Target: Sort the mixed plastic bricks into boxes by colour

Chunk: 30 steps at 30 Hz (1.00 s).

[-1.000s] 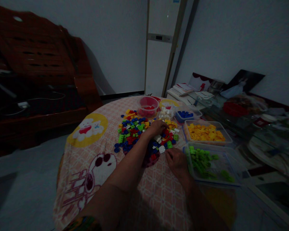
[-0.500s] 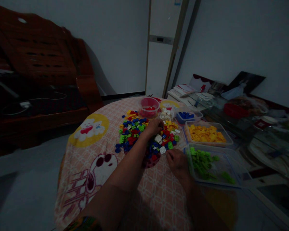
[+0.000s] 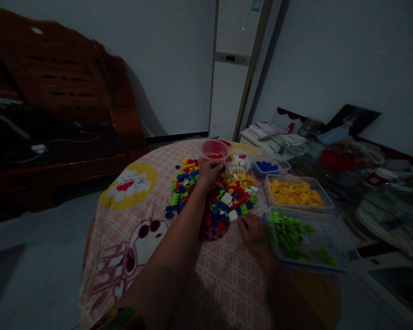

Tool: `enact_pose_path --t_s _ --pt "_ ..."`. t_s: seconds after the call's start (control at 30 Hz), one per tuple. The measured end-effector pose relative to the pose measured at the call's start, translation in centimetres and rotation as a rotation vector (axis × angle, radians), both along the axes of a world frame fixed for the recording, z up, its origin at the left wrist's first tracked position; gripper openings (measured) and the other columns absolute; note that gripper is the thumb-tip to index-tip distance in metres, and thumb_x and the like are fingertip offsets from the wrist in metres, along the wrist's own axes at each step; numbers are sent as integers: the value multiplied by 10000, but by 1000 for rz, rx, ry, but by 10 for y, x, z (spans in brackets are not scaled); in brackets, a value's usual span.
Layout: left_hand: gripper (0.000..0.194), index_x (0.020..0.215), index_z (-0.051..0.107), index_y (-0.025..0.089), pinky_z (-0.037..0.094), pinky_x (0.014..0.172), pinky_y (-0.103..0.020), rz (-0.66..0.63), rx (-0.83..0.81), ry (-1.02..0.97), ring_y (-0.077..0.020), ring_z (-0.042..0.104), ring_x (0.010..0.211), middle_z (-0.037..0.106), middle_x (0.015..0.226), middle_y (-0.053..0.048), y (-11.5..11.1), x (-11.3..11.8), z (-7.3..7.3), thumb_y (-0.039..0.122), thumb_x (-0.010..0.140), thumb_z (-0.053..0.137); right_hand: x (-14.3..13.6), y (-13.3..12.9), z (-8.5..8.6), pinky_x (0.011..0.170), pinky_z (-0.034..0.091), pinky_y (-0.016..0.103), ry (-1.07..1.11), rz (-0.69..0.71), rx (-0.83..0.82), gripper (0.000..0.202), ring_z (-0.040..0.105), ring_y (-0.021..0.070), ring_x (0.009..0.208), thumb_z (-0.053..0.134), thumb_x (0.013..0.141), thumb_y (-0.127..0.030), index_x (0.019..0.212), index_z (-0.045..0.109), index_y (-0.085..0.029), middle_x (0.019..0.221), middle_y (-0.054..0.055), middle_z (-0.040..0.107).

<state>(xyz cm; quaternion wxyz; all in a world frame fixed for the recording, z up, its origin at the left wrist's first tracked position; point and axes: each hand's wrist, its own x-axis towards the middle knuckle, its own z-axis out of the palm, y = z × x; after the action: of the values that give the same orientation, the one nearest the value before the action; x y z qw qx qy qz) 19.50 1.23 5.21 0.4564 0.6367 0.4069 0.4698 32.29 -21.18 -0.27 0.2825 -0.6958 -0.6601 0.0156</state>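
A dim room: two bare hands work over a patterned tablecloth (image 3: 223,279), at a mixed pile of toy blocks (image 3: 215,198) in the middle. The left hand (image 3: 209,174) reaches over the pile's far side, just before a pink bowl (image 3: 213,145); its fingers are bent together, but whether they grasp a block I cannot tell. The right hand (image 3: 254,233) rests on the cloth with fingers curled, near a white block (image 3: 233,215) at the pile's near edge and just beside the green box (image 3: 313,238); whether it holds anything is hidden.

Picking up here probably goes best with the fingertips, one block at a time, lifted straight up so neighbours stay put. Raising the left forearm (image 3: 179,236) would avoid dragging blocks along; in this light, checking each colour closely seems wise.

Counted: two hands, one bowl with red blocks (image 3: 215,156), and three boxes: the green box, a yellow box (image 3: 296,206) and a blue box (image 3: 263,174), each holding its own colour. One mixed pile, one white heap (image 3: 239,165); single blocks are too many and too dark to count.
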Motion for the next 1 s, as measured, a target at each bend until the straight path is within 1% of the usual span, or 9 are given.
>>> enact_pose_path --t_s 0.07,0.17,0.4,0.67,0.73,0.83,0.87,0.9,1.0 --pt "167 835 717 122 509 595 -225 38 -95 -144 -120 609 604 698 682 -12 3 -7 1 238 755 628 0 0 0 773 381 281 -2 -4 9 230 607 187 825 495 903 -218 825 711 -199 843 63 707" --pt "178 851 715 130 510 567 -216 61 -191 -256 -106 596 560 690 652 3 4 -15 2 236 725 648 -1 0 -2 779 380 283 -2 -17 27 234 603 187 825 492 912 -223 821 707 -202 843 61 707" --pt "175 832 716 124 520 594 -227 93 -235 -322 -92 585 538 684 640 17 8 -28 7 173 671 668 -2 0 -2 776 374 281 -11 -19 29 231 601 186 823 493 917 -217 814 699 -202 832 58 699" --pt "179 790 740 124 519 596 -223 113 -174 -202 -117 629 588 709 663 -8 16 -58 10 229 645 727 -1 0 1 769 380 278 -9 -12 0 226 605 189 822 502 908 -211 806 703 -201 826 63 695" --pt "192 820 755 128 537 611 -230 13 -152 -151 -124 642 604 722 679 -20 13 -60 13 230 664 708 -1 0 1 770 383 280 -1 -18 5 226 606 189 821 501 908 -214 806 703 -199 826 65 694" --pt "265 925 776 138 565 658 -265 -213 -95 -36 -148 670 642 734 698 -30 9 -56 17 222 704 657 -1 -1 1 775 386 280 13 -2 -5 222 613 189 829 502 909 -220 819 703 -194 837 66 698" --pt "287 957 777 145 570 677 -278 -244 -59 8 -157 679 659 738 711 -32 8 -54 18 213 715 640 -1 -1 0 779 387 280 18 -4 -1 225 615 190 833 498 911 -222 824 703 -193 840 65 699" --pt "295 967 779 154 572 696 -289 -232 -12 62 -166 685 678 743 725 -32 8 -53 18 199 718 628 -1 -1 0 784 389 280 22 -8 7 230 616 190 837 492 914 -226 830 703 -192 841 65 700" --pt "242 880 790 184 562 774 -314 -63 149 301 -200 692 758 756 755 -31 11 -49 15 148 695 639 -1 0 1 786 392 280 17 -10 15 236 615 190 839 483 916 -234 842 703 -194 839 64 702"
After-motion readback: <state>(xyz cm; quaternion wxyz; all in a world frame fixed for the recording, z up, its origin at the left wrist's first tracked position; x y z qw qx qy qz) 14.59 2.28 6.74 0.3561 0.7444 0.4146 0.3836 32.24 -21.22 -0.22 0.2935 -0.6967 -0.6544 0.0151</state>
